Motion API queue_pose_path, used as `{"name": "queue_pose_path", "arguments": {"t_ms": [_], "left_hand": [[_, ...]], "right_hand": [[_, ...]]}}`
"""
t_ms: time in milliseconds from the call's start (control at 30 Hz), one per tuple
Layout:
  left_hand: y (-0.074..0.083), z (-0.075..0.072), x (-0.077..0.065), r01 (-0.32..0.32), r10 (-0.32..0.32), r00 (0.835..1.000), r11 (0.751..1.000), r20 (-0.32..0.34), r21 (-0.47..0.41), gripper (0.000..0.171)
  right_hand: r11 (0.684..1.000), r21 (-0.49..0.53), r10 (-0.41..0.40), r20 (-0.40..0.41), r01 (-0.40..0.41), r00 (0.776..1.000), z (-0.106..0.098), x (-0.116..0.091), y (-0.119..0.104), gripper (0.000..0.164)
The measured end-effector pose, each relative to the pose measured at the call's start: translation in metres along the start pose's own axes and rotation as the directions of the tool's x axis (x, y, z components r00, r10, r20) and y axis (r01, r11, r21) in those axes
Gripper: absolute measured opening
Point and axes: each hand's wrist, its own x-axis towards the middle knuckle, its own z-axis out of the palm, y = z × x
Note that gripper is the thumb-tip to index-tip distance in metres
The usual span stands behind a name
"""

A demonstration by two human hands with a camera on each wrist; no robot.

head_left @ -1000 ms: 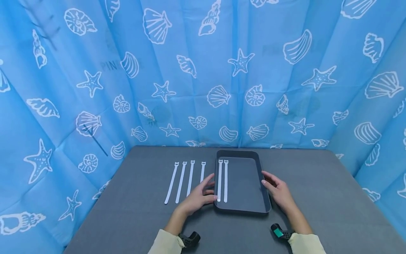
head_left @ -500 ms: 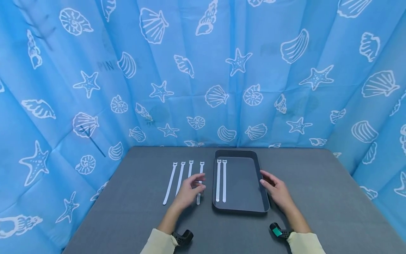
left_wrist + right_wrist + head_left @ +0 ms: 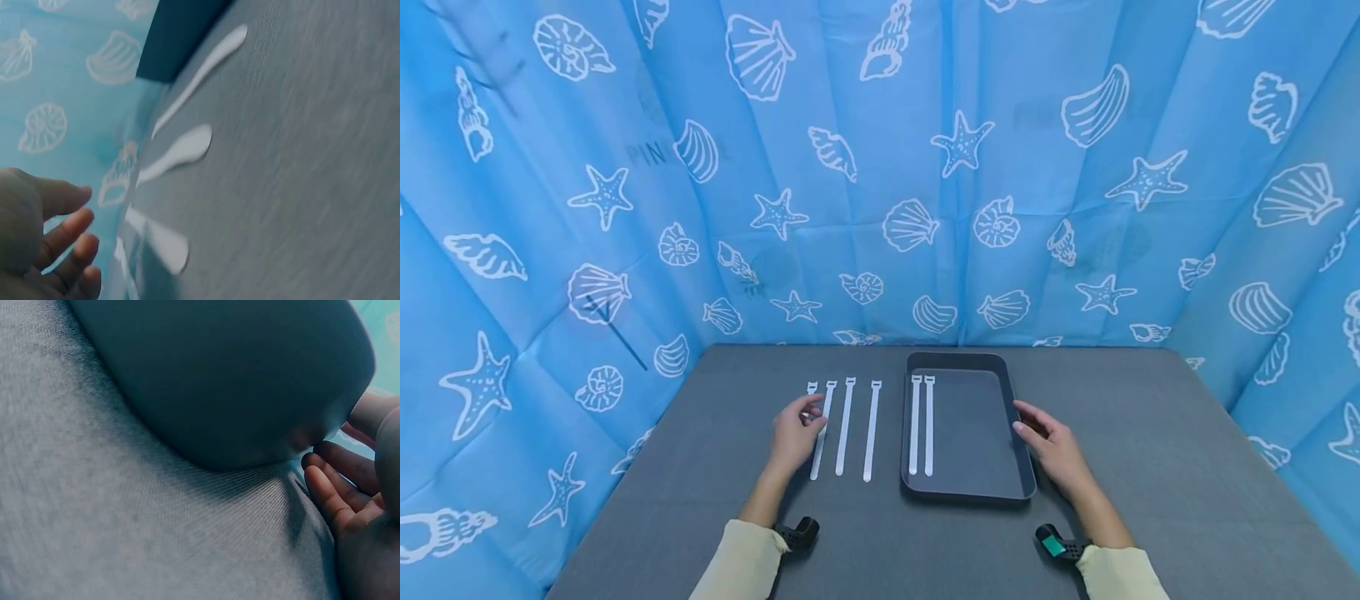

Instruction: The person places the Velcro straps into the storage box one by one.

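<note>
In the head view my left hand (image 3: pixel 795 433) is over the leftmost white cable tie (image 3: pixel 812 387), covering most of it. Its fingers are loosely bent, and the left wrist view shows nothing between thumb and fingers. Three more white cable ties (image 3: pixel 844 429) lie side by side just right of that hand, slotted heads away from me. Two cable ties (image 3: pixel 929 429) lie parallel at the left inside a dark grey tray (image 3: pixel 981 442). At the tray's right wall rests my right hand (image 3: pixel 1060 454); its fingertips (image 3: pixel 322 481) touch the outside, relaxed.
A grey cloth-covered table (image 3: pixel 1150 450) carries everything. Behind it hangs a blue curtain (image 3: pixel 865 208) printed with white shells and starfish. Black wrist cameras (image 3: pixel 801 533) sit below both hands.
My left hand has left the tray's left side and moved left across the row of cable ties to the leftmost one. My right hand has stayed at the tray.
</note>
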Motion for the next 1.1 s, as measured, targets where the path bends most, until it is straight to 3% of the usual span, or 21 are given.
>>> {"name": "queue_pose_path", "arguments": {"t_ms": [267, 433, 633, 833, 1100], "left_hand": [[-0.019, -0.013, 0.012, 0.167, -0.177, 0.983, 0.972, 0.044, 0.166, 0.043], [-0.027, -0.013, 0.013, 0.193, -0.198, 0.98, 0.952, -0.004, 0.236, 0.045], [-0.026, -0.009, 0.009, 0.23, -0.218, 0.973, 0.938, -0.077, 0.258, 0.049], [-0.019, -0.005, 0.009, 0.311, -0.285, 0.949, 0.912, -0.133, 0.267, 0.067], [-0.011, -0.006, 0.01, 0.375, -0.347, 0.926, 0.892, -0.15, 0.253, 0.068]], "right_hand": [[1.0, 0.01, -0.007, -0.001, 0.007, 1.0, 0.001, 0.001, 0.001, 0.046], [1.0, 0.009, -0.013, 0.0, 0.013, 1.0, 0.003, 0.002, 0.001, 0.045], [1.0, 0.022, 0.009, 0.005, -0.009, 1.0, 0.003, 0.002, 0.001, 0.045], [1.0, 0.027, 0.014, 0.001, -0.014, 1.0, 0.003, 0.001, 0.001, 0.045], [1.0, 0.016, 0.008, -0.007, -0.008, 1.0, 0.001, 0.0, 0.001, 0.045]]}}
